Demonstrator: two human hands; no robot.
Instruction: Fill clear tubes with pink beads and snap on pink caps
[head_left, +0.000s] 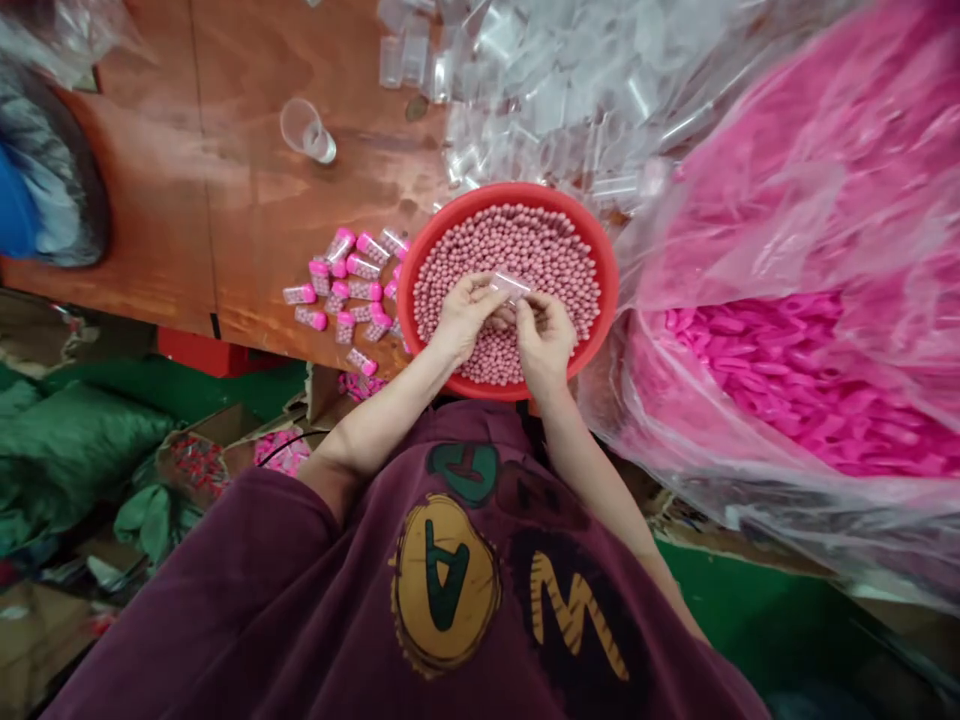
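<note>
A red basin (610, 290) full of small pink beads (517, 235) stands at the table's front edge. Over the beads, my left hand (466, 318) pinches one end of a small clear plastic tube (511, 286). The fingers of my right hand (545, 335) are closed at the tube's other end. Whether anything else is between the right fingers is too small to tell. Left of the basin lie several bead-filled tubes with pink caps (364, 291).
Many clear tubes (555, 95) are heaped behind the basin. A large plastic bag of pink pieces (810, 380) is at the right. A clear cup (300, 125) lies on the wooden table (255, 210). Boxes (202, 455) and green sacks (75, 450) sit below left.
</note>
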